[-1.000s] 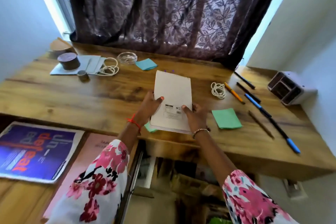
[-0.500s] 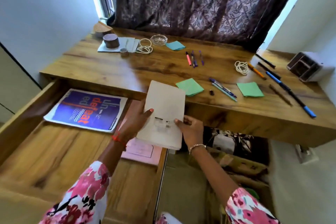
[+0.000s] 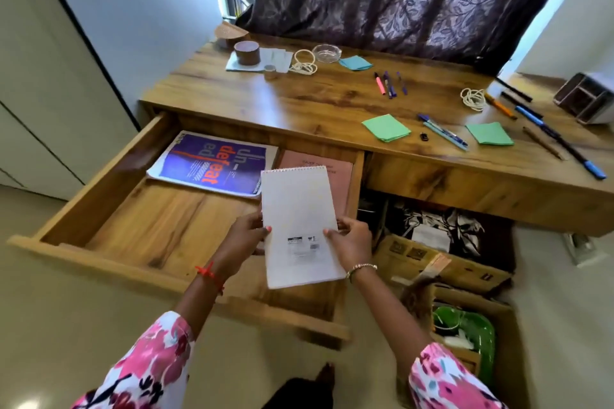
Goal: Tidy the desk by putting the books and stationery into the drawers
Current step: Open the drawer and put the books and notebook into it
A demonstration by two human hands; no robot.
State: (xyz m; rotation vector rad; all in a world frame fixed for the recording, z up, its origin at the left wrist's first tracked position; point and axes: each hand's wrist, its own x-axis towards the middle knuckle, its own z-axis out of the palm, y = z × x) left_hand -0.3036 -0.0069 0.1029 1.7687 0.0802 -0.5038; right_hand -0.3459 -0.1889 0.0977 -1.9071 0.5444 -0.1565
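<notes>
Hands: the left hand [image 3: 247, 236] and the right hand [image 3: 352, 237] each pinch one long edge of a spiral-bound notepad [image 3: 297, 206], thumbs on top and fingers curled beneath.

Position: the notepad is held roughly flat over the right part of the open drawer [image 3: 99, 176]. Its near end crosses the drawer's front rim and its wire-bound end points toward the desk. How high it sits above the drawer floor cannot be told.

Recommended handling: judged as the placing step. Slide the pad forward until its near end is inside the front rim. Lower it level and square to the right wall. Release both edges together so that it does not tip. Setting it on bare wood in front of the books keeps the stack low enough for the drawer to close.

Condition of item: plain white cover facing up, with a small printed label near the near end. The cover lies flat and uncreased, and the spiral is intact along the far edge.

Drawer contents: a blue magazine [image 3: 212, 163] lies at the back, with a pink book [image 3: 319, 169] beside it at the back right corner.

Outstanding on the desk [image 3: 299, 103]: green sticky notes [image 3: 385, 128] and pens [image 3: 445, 133] lie near the front edge. Markers [image 3: 387, 85] lie at mid-depth, and more pens [image 3: 545, 129] lie along the right edge.
</notes>
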